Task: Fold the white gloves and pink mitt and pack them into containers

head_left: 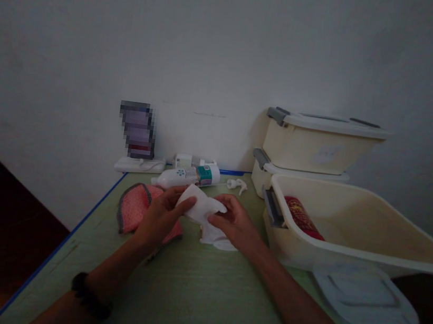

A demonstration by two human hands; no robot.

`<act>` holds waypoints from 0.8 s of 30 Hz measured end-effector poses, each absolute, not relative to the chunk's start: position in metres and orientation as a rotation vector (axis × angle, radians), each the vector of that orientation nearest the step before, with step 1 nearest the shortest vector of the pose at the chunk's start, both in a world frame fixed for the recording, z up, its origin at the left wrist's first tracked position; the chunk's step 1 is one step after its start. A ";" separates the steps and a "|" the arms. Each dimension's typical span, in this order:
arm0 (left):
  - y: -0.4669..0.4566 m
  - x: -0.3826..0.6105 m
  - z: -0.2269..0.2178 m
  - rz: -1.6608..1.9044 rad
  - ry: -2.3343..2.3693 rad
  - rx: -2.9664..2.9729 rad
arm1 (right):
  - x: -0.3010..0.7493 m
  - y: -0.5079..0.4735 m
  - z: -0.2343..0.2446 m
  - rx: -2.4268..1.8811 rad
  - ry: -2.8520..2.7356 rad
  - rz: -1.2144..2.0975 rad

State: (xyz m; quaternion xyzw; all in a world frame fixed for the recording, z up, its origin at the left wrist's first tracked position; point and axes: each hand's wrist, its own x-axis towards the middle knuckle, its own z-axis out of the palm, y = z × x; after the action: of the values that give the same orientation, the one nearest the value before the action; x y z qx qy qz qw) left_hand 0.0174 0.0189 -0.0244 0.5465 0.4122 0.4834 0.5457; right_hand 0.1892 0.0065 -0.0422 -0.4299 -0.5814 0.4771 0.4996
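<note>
Over the middle of the table, a soft white tissue (201, 202) is stretched between both my hands; it could also be a thin cloth. My left hand (159, 215) pinches its left side between thumb and fingers. On the right side, my right hand (238, 226) has its thumb and fingertips closed on the edge. More white material (217, 238) hangs or lies just below; whether it is the same piece I cannot tell. A pink cloth (132, 208) with a grey border lies beside my left hand, partly hidden by it.
Behind my hands lie a white bottle (182, 176) and a trigger spray head (237, 185). A propped phone (139, 129) stands at back left. To the right is an open cream bin (288, 251) holding a red packet (302, 216), near lidded boxes (314, 145) and a loose lid (366, 298).
</note>
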 end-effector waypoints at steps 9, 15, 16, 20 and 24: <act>0.012 0.020 -0.024 1.098 0.965 1.396 | 0.184 0.002 -0.039 -1.083 -1.482 1.009; 0.017 0.022 -0.032 1.085 0.807 1.142 | 0.181 0.003 -0.039 -1.014 -1.260 1.152; 0.018 0.022 -0.033 1.083 0.806 1.143 | 0.180 0.003 -0.040 -0.996 -1.244 1.193; 0.017 0.022 -0.032 1.088 0.807 1.214 | 0.174 0.002 -0.042 -0.874 -1.174 1.323; 0.014 0.022 -0.028 1.068 0.891 1.377 | 0.172 -0.001 -0.042 -0.865 -1.200 1.313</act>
State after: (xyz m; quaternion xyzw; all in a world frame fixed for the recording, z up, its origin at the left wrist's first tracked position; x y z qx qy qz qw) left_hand 0.0217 0.0141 -0.0275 0.5836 0.3776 0.4528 0.5583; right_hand 0.1719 -0.0006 -0.0424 -0.3655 -0.5069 0.5544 0.5496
